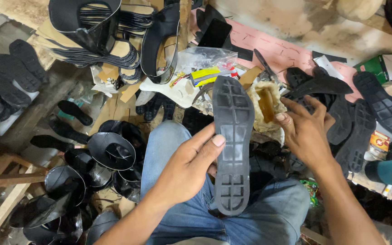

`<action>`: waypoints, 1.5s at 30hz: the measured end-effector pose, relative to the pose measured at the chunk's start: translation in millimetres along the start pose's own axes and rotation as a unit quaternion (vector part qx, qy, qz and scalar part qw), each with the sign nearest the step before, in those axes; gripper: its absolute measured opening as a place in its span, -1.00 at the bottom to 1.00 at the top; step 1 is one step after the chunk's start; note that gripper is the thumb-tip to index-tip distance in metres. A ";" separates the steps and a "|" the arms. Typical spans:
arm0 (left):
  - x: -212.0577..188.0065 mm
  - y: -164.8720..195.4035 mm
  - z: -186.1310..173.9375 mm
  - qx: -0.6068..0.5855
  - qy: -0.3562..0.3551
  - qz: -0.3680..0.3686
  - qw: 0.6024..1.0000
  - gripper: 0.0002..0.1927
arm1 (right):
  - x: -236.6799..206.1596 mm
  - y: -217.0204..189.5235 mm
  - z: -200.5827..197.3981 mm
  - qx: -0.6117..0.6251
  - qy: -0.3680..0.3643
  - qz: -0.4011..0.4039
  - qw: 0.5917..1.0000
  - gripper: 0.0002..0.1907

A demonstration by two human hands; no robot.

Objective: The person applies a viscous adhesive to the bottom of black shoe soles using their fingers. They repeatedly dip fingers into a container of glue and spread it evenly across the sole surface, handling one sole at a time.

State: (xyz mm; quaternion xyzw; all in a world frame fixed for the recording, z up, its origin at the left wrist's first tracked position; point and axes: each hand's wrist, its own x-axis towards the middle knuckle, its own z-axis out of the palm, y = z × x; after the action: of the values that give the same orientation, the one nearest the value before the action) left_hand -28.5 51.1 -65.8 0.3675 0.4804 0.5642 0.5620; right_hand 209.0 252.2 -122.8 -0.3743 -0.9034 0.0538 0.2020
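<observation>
My left hand grips a black rubber shoe sole by its left edge, tread side up, held lengthwise over my lap in blue jeans. My right hand reaches to the right of the sole, its fingers spread and resting against a glue-crusted container with amber glue inside. Whether that hand holds a brush or anything else is hidden.
More black soles lie on the pink work surface at the right. Shiny black upper pieces pile at the left, stacked insoles above them. Scissors, a plastic bag and a green box lie beyond.
</observation>
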 end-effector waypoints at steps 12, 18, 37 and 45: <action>19.8 -31.6 14.8 -0.029 0.033 0.013 0.999 -0.59 | -23.5 -38.5 -46.3 0.352 -0.049 0.024 0.934 -0.58; 18.2 -21.2 28.9 -0.069 0.024 0.017 0.997 -0.58 | -52.5 -83.2 -49.4 0.148 -0.025 -0.091 0.984 -0.32; 19.6 -17.0 41.2 -0.151 0.018 0.009 0.988 -0.34 | -79.9 -89.1 -54.4 0.047 0.245 -0.194 0.949 -0.50; 20.8 -1.9 50.4 -0.100 0.081 -0.061 0.990 -0.11 | -63.4 -85.9 -54.1 0.046 0.192 -0.129 0.972 -0.51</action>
State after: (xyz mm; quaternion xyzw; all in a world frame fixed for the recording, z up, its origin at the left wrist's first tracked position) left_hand 18.2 77.9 -56.7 0.2329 0.4872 0.6017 0.5885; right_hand 215.2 143.7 -72.7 -0.2478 -0.8850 -0.0040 0.3942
